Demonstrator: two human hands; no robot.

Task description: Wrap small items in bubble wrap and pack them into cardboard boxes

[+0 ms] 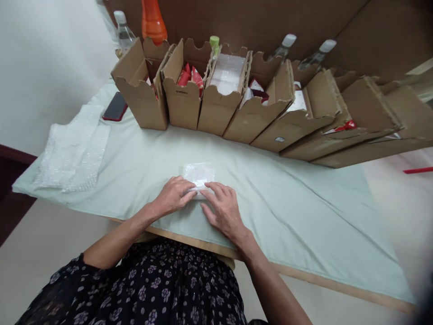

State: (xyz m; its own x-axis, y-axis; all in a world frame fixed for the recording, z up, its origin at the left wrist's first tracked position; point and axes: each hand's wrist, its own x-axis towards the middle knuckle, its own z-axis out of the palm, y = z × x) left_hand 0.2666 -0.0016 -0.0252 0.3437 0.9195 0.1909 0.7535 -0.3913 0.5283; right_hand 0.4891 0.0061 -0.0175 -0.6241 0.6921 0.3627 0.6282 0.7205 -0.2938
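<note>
A small, flat piece of clear bubble wrap (199, 172) lies on the table before me, its near edge folded over. My left hand (174, 194) is at the left end of that fold, thumb and fingers closed on it. From the right, my right hand (221, 205) touches the fold with its fingertips; the fingers are apart and the thumb is held away, nearer the table edge. Whether anything is wrapped inside the fold, I cannot tell.
Several open cardboard boxes (182, 106) form a row at the back, some holding red or white packets. Bubble wrap sheets (72, 151) and a phone (115, 107) lie at left on the green cloth (291, 203). Bottles, one an orange bottle (154, 22), stand behind the boxes.
</note>
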